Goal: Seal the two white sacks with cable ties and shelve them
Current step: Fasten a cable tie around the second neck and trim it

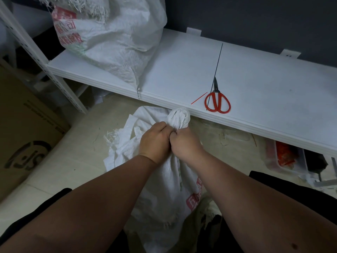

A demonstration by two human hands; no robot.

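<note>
While both hands press together knuckle to knuckle, they squeeze the gathered neck of a white sack (164, 183) that stands on the floor (76, 161) in front of the person. The left hand (155, 141) is fisted on the loose cloth at the left of the neck, and the right hand (184, 141) is closed tight just under a twisted knob of cloth (179, 118) that sticks up past the fingers. That knob reaches the front edge of a white shelf (264, 99). Frayed strands hang from the sack's open flap to the left of the hands, and red print shows on its side lower down.

A second white sack (113, 37), also with red print and a frayed top, sits on the left end of the shelf, leaning toward the slotted upright. Near the shelf's front edge lie red-handled scissors (217, 99), blades pointing to the wall. A long black cable tie (217, 66) lies across the shelf and passes by the scissors, and a short red strip (199, 98), perhaps a cut-off tie end, lies just left of the handles.

A brown cardboard box (27, 136) stands on the left. Under the shelf at the right, a clear plastic bin (284, 157) holds something red.
</note>
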